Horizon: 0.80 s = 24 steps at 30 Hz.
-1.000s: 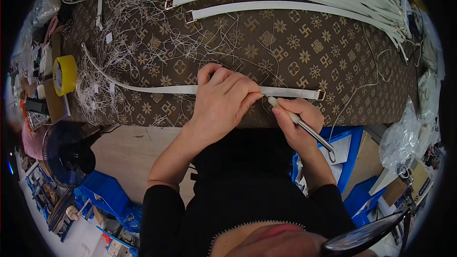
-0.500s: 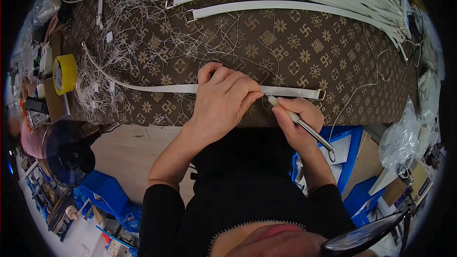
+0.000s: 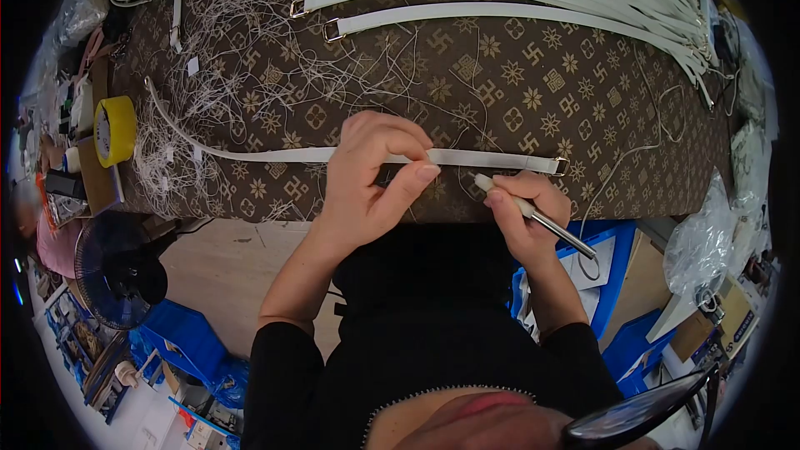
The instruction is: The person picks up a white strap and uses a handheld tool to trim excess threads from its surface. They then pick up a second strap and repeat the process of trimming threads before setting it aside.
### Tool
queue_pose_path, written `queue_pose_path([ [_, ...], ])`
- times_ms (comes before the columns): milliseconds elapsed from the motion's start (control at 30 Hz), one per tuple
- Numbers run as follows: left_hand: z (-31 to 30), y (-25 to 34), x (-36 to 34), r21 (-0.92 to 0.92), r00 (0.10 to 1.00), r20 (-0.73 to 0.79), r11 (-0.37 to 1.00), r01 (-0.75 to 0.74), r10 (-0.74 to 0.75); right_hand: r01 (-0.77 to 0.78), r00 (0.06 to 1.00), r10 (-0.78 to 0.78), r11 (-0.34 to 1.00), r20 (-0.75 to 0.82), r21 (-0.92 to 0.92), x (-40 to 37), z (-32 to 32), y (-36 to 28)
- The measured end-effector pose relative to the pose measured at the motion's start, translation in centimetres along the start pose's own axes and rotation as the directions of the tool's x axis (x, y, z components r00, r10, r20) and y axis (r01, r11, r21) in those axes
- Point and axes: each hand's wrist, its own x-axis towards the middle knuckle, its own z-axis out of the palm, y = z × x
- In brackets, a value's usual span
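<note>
A white strap (image 3: 492, 159) with a metal buckle (image 3: 560, 167) at its right end lies across the patterned cloth, its left part curving away. My left hand (image 3: 371, 175) is over the middle of the strap, thumb and index finger apart with a gap between them; its other fingers are curled and partly hidden. Just below the strap, my right hand (image 3: 533, 212) grips a pen-shaped tool (image 3: 542, 218) with a cream front part and a shiny metal rear. The tool's front end points up-left, apart from the strap. A thin cord loops at its rear.
Several white buckled straps (image 3: 500, 11) are stacked at the back right. Loose thread ends (image 3: 225, 58) litter the left side of the cloth (image 3: 533, 100). A yellow tape roll (image 3: 115, 131) stands at the left edge, with a black fan (image 3: 121, 271) below it.
My left thumb and index finger have parted from their pinch at the strap, and that hand has shifted slightly left. The tool in my right hand has drawn back, down and right.
</note>
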Motion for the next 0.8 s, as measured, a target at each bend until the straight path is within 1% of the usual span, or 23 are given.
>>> queue_pose_path([
  [33,-0.4,0.3,0.0,-0.112,0.997,-0.066,0.993,0.033,-0.041,0.000,1.000,0.000,1.000,-0.002,-0.001,0.0,-0.2,0.1],
  [67,-0.8,0.8,0.2,-0.113,0.997,-0.065,0.993,0.032,-0.040,0.009,1.000,-0.010,0.999,0.012,0.030,0.0,-0.4,0.1],
  [100,-1.4,1.5,0.5,0.108,1.000,-0.019,0.994,0.025,-0.023,0.018,0.999,-0.019,0.998,0.027,0.062,0.0,-0.5,0.1],
  [133,-1.7,1.8,0.6,0.325,0.999,0.028,0.946,0.007,-0.017,0.018,0.999,-0.020,0.998,0.027,0.062,0.0,-0.5,0.0],
  [167,-1.7,1.6,0.5,0.328,1.000,0.025,0.945,0.009,-0.019,-0.051,0.999,0.051,0.990,0.003,0.131,0.0,-0.5,-0.4],
  [200,-1.7,1.4,0.3,0.339,0.994,0.084,0.940,0.032,-0.065,-0.115,0.993,0.121,0.972,-0.015,0.203,0.1,-0.5,-0.6],
  [233,-1.8,1.2,0.3,0.353,0.984,0.142,0.934,0.054,-0.111,-0.112,0.993,0.117,0.972,-0.012,0.208,0.1,-0.4,-0.8],
  [300,-1.7,1.3,0.4,0.365,0.978,0.164,0.929,0.061,-0.129,-0.166,0.983,0.182,0.946,-0.032,0.279,0.3,-0.3,-1.0],
  [367,-1.7,1.2,0.4,0.373,0.971,0.187,0.925,0.068,-0.147,-0.152,0.986,0.164,0.948,-0.019,0.278,0.6,-0.1,-1.2],
  [433,-1.8,0.9,0.4,0.355,0.970,0.228,0.935,-0.007,-0.079,-0.139,0.989,0.147,0.951,-0.010,0.275,0.9,0.0,-1.0],
  [500,-2.0,0.8,0.6,0.344,0.969,0.243,0.938,-0.033,-0.055,-0.087,0.996,0.083,0.979,0.033,0.185,1.0,0.2,-0.5],
  [533,-2.0,0.7,0.7,0.333,0.966,0.257,0.941,-0.058,-0.032,-0.087,0.996,0.082,0.979,0.033,0.186,1.3,0.3,-0.6],
  [567,-2.2,0.6,1.0,0.333,0.966,0.257,0.941,-0.057,-0.033,-0.108,0.994,0.101,0.974,0.046,0.198,1.6,0.4,-0.9],
  [633,-2.6,0.5,1.8,0.289,0.917,0.382,0.957,0.002,-0.117,-0.130,0.991,0.120,0.969,0.061,0.211,2.0,0.5,-1.0],
  [733,-2.6,1.0,2.6,0.330,0.901,0.411,0.944,-0.004,-0.140,-0.146,0.988,0.133,0.966,0.075,0.213,2.3,0.5,-1.0],
  [767,-2.6,1.1,2.8,0.331,0.901,0.411,0.943,-0.004,-0.140,-0.172,0.984,0.157,0.961,0.085,0.215,2.4,0.4,-1.0],
  [800,-2.7,1.1,3.0,0.350,0.887,0.442,0.936,-0.030,-0.137,-0.199,0.979,0.182,0.956,0.095,0.216,2.4,0.4,-1.0],
])
